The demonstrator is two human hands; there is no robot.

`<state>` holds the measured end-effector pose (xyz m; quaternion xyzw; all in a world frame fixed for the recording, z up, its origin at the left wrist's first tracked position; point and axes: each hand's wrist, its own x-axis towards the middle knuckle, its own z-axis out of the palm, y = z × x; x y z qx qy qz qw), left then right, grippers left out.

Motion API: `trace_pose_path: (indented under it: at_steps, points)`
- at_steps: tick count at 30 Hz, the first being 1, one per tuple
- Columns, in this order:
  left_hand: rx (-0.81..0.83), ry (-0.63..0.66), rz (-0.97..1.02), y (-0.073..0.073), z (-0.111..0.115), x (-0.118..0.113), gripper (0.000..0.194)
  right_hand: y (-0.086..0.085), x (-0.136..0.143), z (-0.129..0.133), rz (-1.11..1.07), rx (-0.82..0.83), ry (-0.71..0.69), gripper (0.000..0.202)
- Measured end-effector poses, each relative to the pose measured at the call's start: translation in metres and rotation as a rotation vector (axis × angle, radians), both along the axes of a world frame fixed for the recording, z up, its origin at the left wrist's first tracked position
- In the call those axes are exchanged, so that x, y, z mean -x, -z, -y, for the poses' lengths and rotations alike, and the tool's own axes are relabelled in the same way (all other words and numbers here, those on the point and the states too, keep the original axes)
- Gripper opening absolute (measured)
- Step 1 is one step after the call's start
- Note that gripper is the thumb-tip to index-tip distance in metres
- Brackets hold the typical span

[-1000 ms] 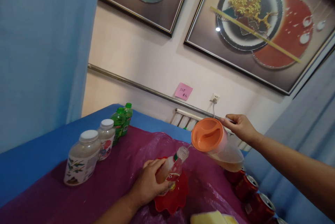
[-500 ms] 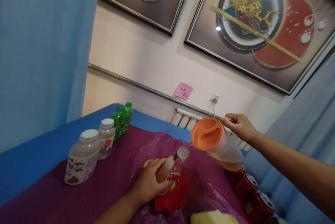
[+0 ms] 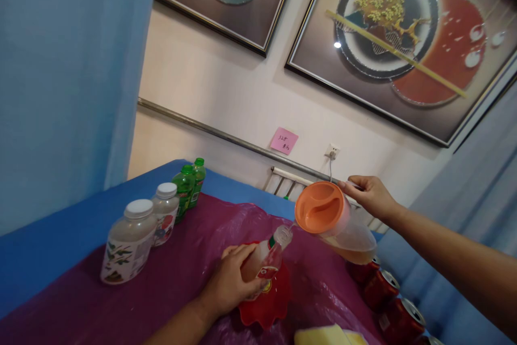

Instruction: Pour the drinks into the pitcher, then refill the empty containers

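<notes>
My left hand (image 3: 232, 281) is wrapped round a clear bottle (image 3: 270, 260) with a red and white label. The bottle leans to the right over a red scalloped dish (image 3: 266, 310), its uncapped mouth upward. My right hand (image 3: 369, 197) is closed on the handle of a translucent pitcher (image 3: 350, 237) with an orange lid (image 3: 319, 208). Tipped on its side, the pitcher holds some pale liquid low in its body. Its spout meets the bottle's mouth, where a thin stream seems to run. Most of the pitcher's handle is hidden by my fingers.
Two white-capped jars (image 3: 128, 243) and two green bottles (image 3: 184, 190) stand on the left. Several red cans (image 3: 404, 318) line the right edge. A yellow cloth (image 3: 323, 335) lies at the front on the purple plastic sheet (image 3: 181, 280). Blue curtains (image 3: 68, 76) hang at both sides.
Almost nothing differs. Both hands, the bottle and the tipped pitcher keep their places; the whole view has shifted very slightly.
</notes>
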<state>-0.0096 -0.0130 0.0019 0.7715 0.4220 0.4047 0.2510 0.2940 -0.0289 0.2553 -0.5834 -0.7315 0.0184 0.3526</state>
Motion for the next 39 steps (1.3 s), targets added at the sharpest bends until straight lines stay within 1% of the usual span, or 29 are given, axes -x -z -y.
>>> trace_pose_path:
  at_steps: [6, 15, 23, 28, 33, 39]
  points:
    - [0.028, 0.0, -0.003, 0.0023, 0.0003, 0.0004, 0.071, -0.0001, 0.0006, 0.0004, -0.001, 0.009, 0.008, 0.063]
    - [0.007, -0.002, 0.015, 0.0012, -0.0003, 0.0, 0.07, 0.0004, 0.0004, -0.0003, 0.001, 0.006, -0.004, 0.065]
    - [0.004, -0.002, 0.018, 0.0043, -0.0019, -0.0001, 0.07, -0.0023, 0.0018, 0.0019, 0.007, 0.001, -0.008, 0.066]
    - [-0.005, -0.006, 0.023, 0.0019, -0.0005, -0.0004, 0.069, -0.0012, -0.0002, 0.0014, -0.003, 0.001, 0.003, 0.065]
    - [0.021, 0.001, 0.006, -0.0015, 0.0009, -0.0002, 0.069, 0.0, -0.0005, 0.0019, -0.001, 0.006, 0.005, 0.065]
    - [0.034, -0.009, 0.009, -0.0007, 0.0009, -0.0002, 0.07, -0.0013, 0.0013, 0.0045, -0.002, 0.009, 0.006, 0.065]
